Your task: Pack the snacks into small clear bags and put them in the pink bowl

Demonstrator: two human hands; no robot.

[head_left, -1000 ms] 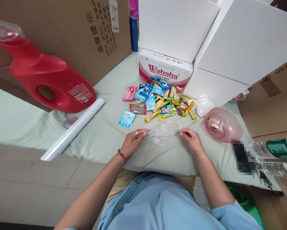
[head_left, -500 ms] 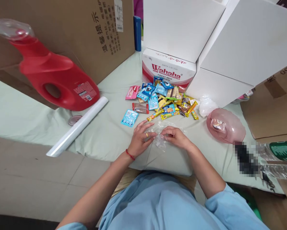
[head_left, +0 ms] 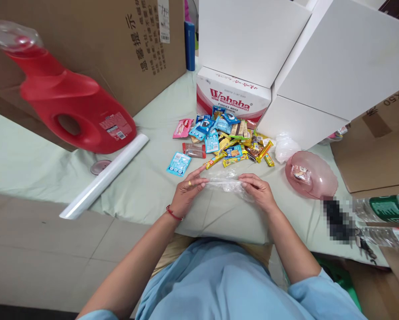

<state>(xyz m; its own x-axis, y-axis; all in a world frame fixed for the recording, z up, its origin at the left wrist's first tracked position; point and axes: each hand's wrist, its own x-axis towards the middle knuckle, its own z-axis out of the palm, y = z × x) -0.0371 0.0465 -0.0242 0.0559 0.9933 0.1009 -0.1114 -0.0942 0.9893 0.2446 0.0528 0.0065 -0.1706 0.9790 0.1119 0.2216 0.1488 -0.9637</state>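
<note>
Now the left hand [head_left: 185, 194] and right hand [head_left: 257, 192] have drawn apart, stretching the clear plastic [head_left: 224, 182] into a strip between them; each pinches one end, at nine and three o'clock, so its edge seems better controlled. Wrapped snacks [head_left: 224, 138] lie at twelve o'clock.

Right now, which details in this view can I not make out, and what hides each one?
Head view: the dark item, blurred by pixelation.
Head view: right ends of the green-labelled bottle and lower bottle, cut off by the picture's right edge.
Head view: the bottom of the snack pile, covered by its upper layer.
Head view: any opening in the clear plastic between left hand and right hand, lost in creases.
</note>
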